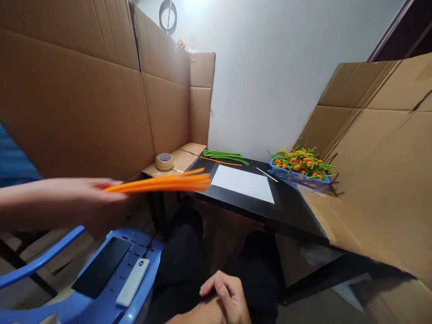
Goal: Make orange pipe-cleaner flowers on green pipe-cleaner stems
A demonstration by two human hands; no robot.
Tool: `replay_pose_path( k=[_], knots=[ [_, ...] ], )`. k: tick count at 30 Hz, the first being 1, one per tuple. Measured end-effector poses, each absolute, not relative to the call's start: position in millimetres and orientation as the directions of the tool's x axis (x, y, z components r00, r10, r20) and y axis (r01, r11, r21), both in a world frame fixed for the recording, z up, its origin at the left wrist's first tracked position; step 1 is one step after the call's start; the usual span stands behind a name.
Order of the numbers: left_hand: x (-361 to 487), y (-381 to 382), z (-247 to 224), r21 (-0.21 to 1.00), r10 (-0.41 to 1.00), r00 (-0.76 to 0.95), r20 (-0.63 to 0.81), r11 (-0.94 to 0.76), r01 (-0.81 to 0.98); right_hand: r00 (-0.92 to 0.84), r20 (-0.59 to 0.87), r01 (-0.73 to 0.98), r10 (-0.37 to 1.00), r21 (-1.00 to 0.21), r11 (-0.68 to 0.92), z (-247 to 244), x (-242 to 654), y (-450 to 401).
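Observation:
My two hands rest together on my lap at the bottom of the view. My right hand [233, 294] is closed over my left hand [205, 311], its fingers curled toward the left. The fingers of my left hand are mostly hidden beneath it. From the left edge, another person's hand [91, 195] reaches in, blurred by motion. That hand grips a bundle of orange pipe cleaners [165, 182], held out in front of the table's near left corner. Neither of my hands touches the bundle.
A white sheet [243, 182] lies on the black table [290, 216]. Behind it are green pipe cleaners [224, 156] and a single orange one. Tape [164, 161] sits left; a blue basket [297, 176] of orange-and-green pieces, right. A phone [101, 266] and power bank [133, 281] lie on a blue chair.

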State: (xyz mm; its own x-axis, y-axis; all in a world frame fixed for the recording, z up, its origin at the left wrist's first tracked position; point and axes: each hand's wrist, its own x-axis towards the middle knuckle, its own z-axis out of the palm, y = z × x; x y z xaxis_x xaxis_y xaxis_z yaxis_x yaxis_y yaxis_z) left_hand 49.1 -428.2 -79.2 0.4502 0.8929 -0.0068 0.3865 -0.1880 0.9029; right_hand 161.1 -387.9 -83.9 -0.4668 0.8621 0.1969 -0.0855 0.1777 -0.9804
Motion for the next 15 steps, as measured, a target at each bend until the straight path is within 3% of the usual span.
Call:
replay_pose_path(
  k=[4,7,11,15],
  knots=[
    [36,-401,-94,0.860,0.902,0.431,-0.001,-0.220,0.461,-0.363,0.078,0.046,0.928,-0.994,0.102,-99,166,-368],
    [17,-379,-104,0.802,0.915,0.403,-0.002,-0.239,0.547,-0.231,0.083,0.198,0.969,-0.971,0.131,-131,182,-351],
    [-24,-354,-124,0.531,0.985,0.150,0.086,-0.173,0.830,0.007,0.130,0.347,0.992,-0.930,0.119,-171,231,-322],
    [-68,-341,-160,0.410,0.987,-0.115,0.116,0.058,0.910,0.338,0.110,0.389,0.935,-0.921,-0.033,-202,293,-301]
  ],
)
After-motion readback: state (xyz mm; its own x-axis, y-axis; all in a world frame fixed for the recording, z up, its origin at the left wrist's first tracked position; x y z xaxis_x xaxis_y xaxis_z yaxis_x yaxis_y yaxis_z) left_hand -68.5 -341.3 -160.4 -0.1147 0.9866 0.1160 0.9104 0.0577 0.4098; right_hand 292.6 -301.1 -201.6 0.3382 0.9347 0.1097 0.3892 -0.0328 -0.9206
